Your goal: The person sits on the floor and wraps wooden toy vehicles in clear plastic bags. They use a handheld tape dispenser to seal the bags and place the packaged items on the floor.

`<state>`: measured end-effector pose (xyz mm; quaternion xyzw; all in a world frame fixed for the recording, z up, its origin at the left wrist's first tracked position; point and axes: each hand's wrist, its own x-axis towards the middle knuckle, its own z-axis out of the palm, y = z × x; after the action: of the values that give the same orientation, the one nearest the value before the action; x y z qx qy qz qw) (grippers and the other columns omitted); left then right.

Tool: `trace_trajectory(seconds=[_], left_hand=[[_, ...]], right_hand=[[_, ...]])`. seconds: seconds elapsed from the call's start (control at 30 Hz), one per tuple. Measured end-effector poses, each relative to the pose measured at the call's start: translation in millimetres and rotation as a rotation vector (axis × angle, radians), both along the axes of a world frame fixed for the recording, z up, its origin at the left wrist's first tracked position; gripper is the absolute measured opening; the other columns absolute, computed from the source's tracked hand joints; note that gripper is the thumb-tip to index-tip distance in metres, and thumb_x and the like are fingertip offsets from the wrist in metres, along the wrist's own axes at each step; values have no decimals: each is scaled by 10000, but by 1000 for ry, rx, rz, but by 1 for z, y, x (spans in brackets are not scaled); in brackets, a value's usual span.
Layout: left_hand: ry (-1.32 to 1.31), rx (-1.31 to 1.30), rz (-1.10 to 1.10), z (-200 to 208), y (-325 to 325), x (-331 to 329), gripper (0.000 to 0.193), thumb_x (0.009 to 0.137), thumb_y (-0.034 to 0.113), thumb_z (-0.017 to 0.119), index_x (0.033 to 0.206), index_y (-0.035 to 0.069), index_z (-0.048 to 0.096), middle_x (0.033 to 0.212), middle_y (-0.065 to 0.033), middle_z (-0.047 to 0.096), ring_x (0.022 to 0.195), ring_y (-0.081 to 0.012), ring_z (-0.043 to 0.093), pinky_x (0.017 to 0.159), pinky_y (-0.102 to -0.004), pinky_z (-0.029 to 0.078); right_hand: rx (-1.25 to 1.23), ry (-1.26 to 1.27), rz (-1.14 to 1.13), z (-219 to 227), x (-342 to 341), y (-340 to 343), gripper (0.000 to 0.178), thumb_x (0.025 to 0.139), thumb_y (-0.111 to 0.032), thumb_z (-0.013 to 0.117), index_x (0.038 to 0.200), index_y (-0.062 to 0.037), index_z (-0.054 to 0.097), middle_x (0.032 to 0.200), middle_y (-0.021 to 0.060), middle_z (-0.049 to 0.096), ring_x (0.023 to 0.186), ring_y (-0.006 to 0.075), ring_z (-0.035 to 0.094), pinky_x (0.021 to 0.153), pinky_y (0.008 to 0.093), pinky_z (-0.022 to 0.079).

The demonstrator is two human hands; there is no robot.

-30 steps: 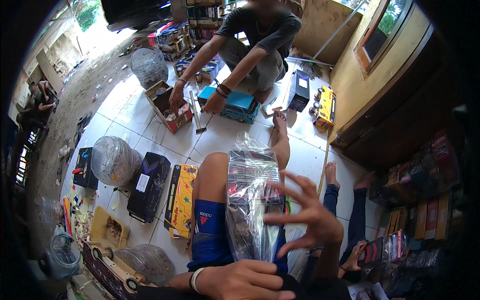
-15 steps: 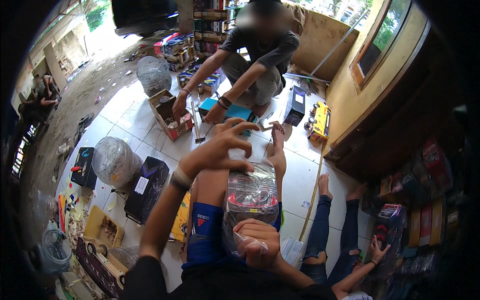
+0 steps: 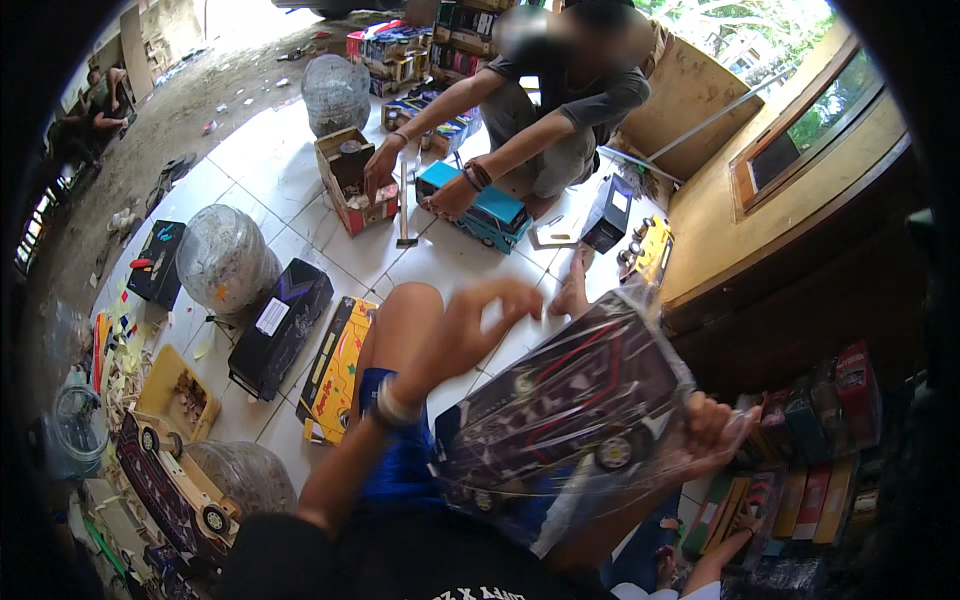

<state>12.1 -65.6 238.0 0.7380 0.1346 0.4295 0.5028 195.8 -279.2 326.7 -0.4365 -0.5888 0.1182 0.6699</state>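
Note:
A dark toy bus (image 3: 560,390) with red stripes and small wheels lies tilted over my lap, wrapped in clear plastic film. My right hand (image 3: 712,435) is closed around its right end, with bunched film between the fingers. Just off its upper left side, my left hand (image 3: 465,335) is raised and somewhat blurred. Its fingers are curved and apart, and no object shows in them.
Opposite me a person crouches by a blue toy car (image 3: 475,207), a hammer (image 3: 404,205) and a wooden box (image 3: 350,190). Leftward lie a yellow toy bus (image 3: 340,370), a black box (image 3: 282,328) and a film roll (image 3: 228,260). Another person's arm (image 3: 715,565) shows lower right.
My right hand has swung the wrapped toy bus from upright on my lap to a slant on the right, showing its side. My left hand has come off the film. The view has shifted.

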Motion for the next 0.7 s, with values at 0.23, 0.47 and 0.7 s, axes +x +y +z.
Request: trace_trajectory(seconds=[0.23,0.47,0.7], left_hand=[[551,43,-116,-97,-147,-64,1098,773,661,819,1614,135,348,1673,-221,291,1511,-424,357,1231,-490,292],[560,-315,103,-135,-169,-33,1142,797,503,855,1610,-24,251,1415,-397,489,1322,-541,505,1063,-534,463],[550,-318,269,-138,-51,-56,211,825,-11,643,975,27,787,919,-238,732,837,-405,705,725,-439,544]], right_hand=[[109,129,131,7,75,-7,412,1076,-414,521,849,-71,546,591,51,489,541,202,470,636,365,485],[470,796,-641,-65,90,77,501,1093,-474,487,742,-118,456,547,35,374,487,183,343,595,339,413],[203,844,-1096,-112,158,123,527,1109,-457,436,743,-82,497,661,50,516,608,174,509,689,382,534]])
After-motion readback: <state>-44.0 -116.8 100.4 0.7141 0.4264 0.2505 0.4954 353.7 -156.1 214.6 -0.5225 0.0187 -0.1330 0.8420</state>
